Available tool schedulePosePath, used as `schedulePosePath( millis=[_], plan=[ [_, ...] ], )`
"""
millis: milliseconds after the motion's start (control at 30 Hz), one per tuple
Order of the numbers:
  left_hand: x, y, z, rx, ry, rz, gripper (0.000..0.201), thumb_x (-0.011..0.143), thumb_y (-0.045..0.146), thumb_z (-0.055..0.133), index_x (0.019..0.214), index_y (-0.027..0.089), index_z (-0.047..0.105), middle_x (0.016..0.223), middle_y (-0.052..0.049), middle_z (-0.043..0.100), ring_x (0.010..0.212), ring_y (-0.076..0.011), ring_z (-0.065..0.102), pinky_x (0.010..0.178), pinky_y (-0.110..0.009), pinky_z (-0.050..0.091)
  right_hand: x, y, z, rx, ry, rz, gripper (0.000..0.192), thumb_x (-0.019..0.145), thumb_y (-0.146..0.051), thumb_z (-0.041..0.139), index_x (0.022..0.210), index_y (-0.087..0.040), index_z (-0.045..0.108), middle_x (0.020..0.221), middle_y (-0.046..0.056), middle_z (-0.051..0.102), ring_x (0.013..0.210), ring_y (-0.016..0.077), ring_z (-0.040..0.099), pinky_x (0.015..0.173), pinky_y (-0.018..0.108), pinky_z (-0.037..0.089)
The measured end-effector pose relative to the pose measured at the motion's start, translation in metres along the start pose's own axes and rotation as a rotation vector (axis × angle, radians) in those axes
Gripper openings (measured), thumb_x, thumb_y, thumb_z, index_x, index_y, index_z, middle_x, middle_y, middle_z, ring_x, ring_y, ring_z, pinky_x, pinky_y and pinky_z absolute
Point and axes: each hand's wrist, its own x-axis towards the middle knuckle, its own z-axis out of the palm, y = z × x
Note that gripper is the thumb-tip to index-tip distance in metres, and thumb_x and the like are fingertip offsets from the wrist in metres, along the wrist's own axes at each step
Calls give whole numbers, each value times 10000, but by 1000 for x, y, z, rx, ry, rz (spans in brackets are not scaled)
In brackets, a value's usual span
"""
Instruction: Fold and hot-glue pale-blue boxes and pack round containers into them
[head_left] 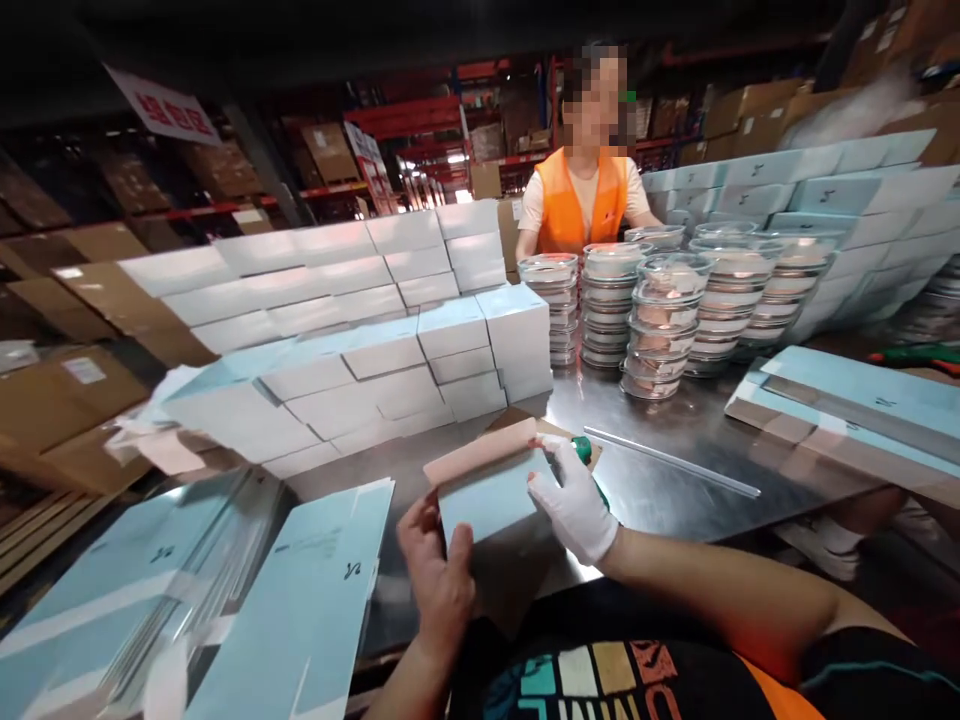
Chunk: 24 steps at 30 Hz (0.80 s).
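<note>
Between my hands is a light blue cardboard box [491, 497], its brown inner flap [480, 452] raised along the far side. My bare left hand [435, 570] grips the box's left end, thumb in front and fingers partly hidden behind it. On the right end, my right hand [576, 500], in a white glove with some fingertips uncovered, holds the box by its edge. A green object [582, 449], only partly visible, lies just behind the right hand on the metal table [675, 470].
Stacked white-and-blue boxes [420, 365] stand behind. Several stacks of round glass containers [660, 330] stand at back right, with a person in an orange vest [581, 205] beyond. Flat blue cartons [300, 600] lie at left, more cartons [862, 410] at right. A thin clear strip [671, 460] lies between.
</note>
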Motion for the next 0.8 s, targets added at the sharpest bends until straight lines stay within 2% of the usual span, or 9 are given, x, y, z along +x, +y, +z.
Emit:
schedulePosePath(
  millis=[33,100,200,267,333,400,533,667,800],
  plan=[
    [-2,-4,-2,-2,7,36,576,976,587,677,1420,227,606,1367,-139,679,1312,-304,665,1120,-434,543,1,1,1,-39,41,-4,470,944,-343,642,1408,-269,643,1207,71,735,1150,260,681,1005,388,589],
    [-4,-15,-13,54,-92,132,584,945,656,688,1364,251,662,1388,-137,678,1479,-349,544,1236,-503,453,6,0,-6,-81,26,-11,486,929,-298,627,1415,-271,627,1178,62,730,1093,239,687,960,369,591],
    [1,-31,-34,208,-273,216,523,844,674,799,1178,274,760,1215,-103,749,1467,-409,548,1250,-601,427,20,-5,-31,-289,-138,41,405,1026,-346,513,1406,-252,615,1237,81,729,1040,219,711,881,342,590],
    [5,-38,-42,259,-288,244,511,809,635,853,1168,282,766,1176,-91,760,1416,-418,592,1218,-612,461,31,-3,-51,-548,-214,144,379,1051,-403,512,1360,-229,646,1295,116,723,1117,250,713,913,353,569],
    [7,-42,-43,268,-273,281,531,805,641,855,1184,281,762,1175,-89,761,1377,-410,623,1202,-599,479,39,8,-65,-735,-248,259,387,956,-439,691,1261,-203,704,1220,150,749,1135,311,714,947,393,544],
    [7,-45,-38,258,-258,332,542,822,656,834,1199,276,755,1169,-86,762,1336,-389,651,1202,-581,479,42,25,-70,-783,-256,360,520,756,-376,888,1203,-164,728,1083,174,770,1033,359,734,907,434,545],
    [9,-45,-27,238,-225,373,521,902,678,736,1224,269,744,1180,-89,766,1360,-368,624,1173,-537,489,39,50,-67,-745,-195,459,841,530,-217,973,1307,-127,666,1047,152,774,894,324,749,776,388,575],
    [19,-29,-23,228,-164,296,521,921,704,689,1168,252,764,1182,-97,770,1363,-373,616,1114,-502,506,31,39,-70,-620,-103,387,668,665,-144,829,1307,-154,644,946,77,787,802,265,755,689,337,604],
    [29,3,-20,202,-94,212,527,903,717,705,1117,240,771,1160,-90,773,1219,-338,686,1062,-461,522,20,13,-82,-563,116,102,654,800,-256,695,1439,-182,573,1216,137,768,1051,306,758,908,398,629]
  ],
)
